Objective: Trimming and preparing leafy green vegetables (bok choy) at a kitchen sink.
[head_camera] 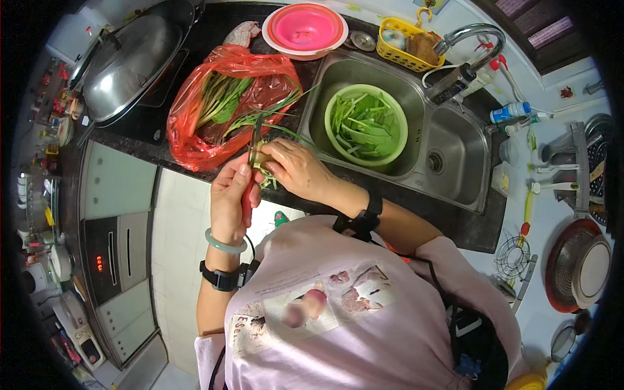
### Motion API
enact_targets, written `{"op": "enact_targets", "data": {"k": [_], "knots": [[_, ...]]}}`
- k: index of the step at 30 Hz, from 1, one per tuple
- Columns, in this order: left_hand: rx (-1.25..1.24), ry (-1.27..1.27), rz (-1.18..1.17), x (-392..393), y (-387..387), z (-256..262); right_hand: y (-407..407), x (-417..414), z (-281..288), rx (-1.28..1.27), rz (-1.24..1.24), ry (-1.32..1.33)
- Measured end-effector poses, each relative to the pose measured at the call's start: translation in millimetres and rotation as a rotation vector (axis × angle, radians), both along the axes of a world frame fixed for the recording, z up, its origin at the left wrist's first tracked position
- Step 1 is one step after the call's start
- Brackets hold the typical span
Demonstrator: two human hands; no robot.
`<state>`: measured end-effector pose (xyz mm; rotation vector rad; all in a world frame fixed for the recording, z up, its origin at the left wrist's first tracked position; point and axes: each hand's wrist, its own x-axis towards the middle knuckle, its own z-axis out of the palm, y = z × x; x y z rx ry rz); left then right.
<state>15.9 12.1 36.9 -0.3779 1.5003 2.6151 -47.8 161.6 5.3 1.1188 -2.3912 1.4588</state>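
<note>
Close together over the counter's front edge, my two hands meet at a narrow dark strip (256, 138), perhaps a blade. My left hand (234, 185) grips its lower end between thumb and fingers. The bent fingers of my right hand (300, 168) pinch a short yellowish-green piece (262, 158), perhaps a vegetable stem, against it. Pale green trimmings (267, 181) lie just below. Beyond the hands, an open red plastic bag (187, 141) holds long-stemmed leafy greens (219, 97). Cut greens (365, 122) fill a light green bowl (402, 134) to the right.
The bowl sits in the left basin of a stainless steel sink (421, 165) under a curved faucet (487, 30). Pink basins (307, 27) and a yellow basket (385, 51) stand behind. A lidded wok (131, 68) occupies the stove at left.
</note>
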Motion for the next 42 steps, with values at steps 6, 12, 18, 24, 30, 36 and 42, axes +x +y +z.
{"op": "enact_targets", "data": {"k": [6,12,18,24,30,36,42], "knots": [[0.201,-0.062,-0.039,-2,1,-4,2,0,-2,-0.008,0.024,-0.064],[0.507,-0.138,-0.027,0,-8,-20,-1,2,-12,-0.134,0.038,-0.141],[0.546,-0.134,-0.030,1,-10,-23,-2,4,-5,-0.177,0.072,-0.461],[0.436,-0.137,0.038,0,-2,-14,-5,2,-5,-0.140,-0.024,-0.226],[0.524,-0.233,0.174,-8,-6,-25,15,-19,8,-0.432,-0.332,-0.398],[-0.032,-0.297,-0.156,-10,-44,-67,45,-43,3,-0.615,-0.159,-0.777],[-0.314,-0.227,-0.073,-18,-26,-53,28,-23,-19,-0.280,0.042,-0.818]]}}
